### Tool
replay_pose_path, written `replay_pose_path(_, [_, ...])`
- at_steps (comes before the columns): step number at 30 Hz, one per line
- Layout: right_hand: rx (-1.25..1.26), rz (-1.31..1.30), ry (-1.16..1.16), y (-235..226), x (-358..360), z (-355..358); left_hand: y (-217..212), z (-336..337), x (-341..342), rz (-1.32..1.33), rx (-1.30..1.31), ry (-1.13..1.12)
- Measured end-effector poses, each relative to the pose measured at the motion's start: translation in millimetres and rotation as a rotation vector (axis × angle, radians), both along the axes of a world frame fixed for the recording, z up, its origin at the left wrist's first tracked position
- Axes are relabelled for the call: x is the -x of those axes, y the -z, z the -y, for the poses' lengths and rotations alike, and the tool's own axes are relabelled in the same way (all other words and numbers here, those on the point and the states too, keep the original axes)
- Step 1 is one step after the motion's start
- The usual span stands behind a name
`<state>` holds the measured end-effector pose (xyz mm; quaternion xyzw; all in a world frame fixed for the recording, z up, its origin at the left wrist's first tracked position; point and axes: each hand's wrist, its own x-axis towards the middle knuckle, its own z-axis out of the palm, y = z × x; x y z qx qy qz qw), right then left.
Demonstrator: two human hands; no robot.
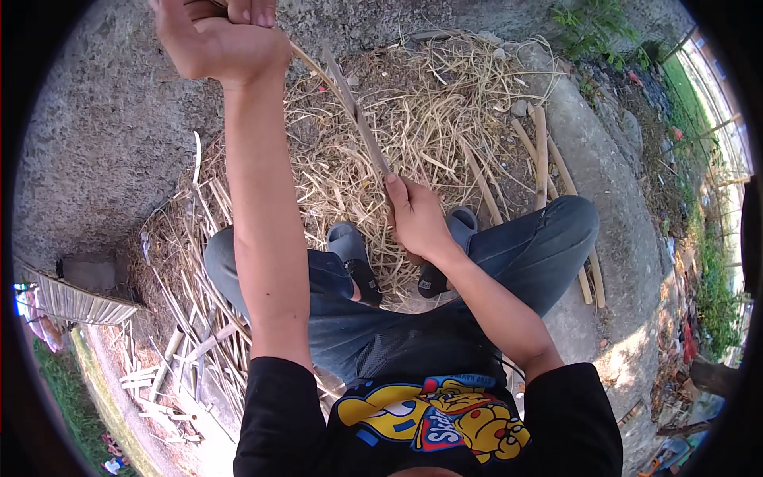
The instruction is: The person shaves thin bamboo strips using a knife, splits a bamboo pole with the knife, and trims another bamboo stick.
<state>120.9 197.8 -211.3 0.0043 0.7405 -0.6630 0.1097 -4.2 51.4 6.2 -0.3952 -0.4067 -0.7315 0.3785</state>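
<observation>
Bamboo strip [350, 99] held between both hands, above pile of dry shavings [413, 119] on ground. Left hand [222, 36] closed in fist around far end, raised high. Right hand [417, 219] near knees, fingers [397, 191] wrapped around handle; blade [373, 147] appears laid along strip, hard to tell apart. For good cut, judged: strip kept taut, blade kept shallow, stroke directed away from body. Long axis runs from lower right to upper left, far end pointed away from person.

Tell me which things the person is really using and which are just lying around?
In use: left hand gripping a thin bamboo strip; right hand holding a knife against it.
Lying about: straw-like shavings, bamboo sticks, split slats.
</observation>
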Motion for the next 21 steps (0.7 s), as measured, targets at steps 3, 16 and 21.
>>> replay_pose_path(3, [0.176, -0.085, 0.025, -65.3, 6.1, -7.7, -0.6, 0.4, -9.5, 0.032, -0.033, 0.072])
replay_pose_path(16, [-0.048, 0.075, 0.043, -8.7, 2.2, -5.4, 1.4, -4.1, -4.6, 0.012, 0.085, 0.097])
replay_pose_path(21, [0.414, -0.258, 0.169, -95.4, 8.4, -9.3, -7.1, 8.9, 6.2, -0.108, 0.133, 0.071])
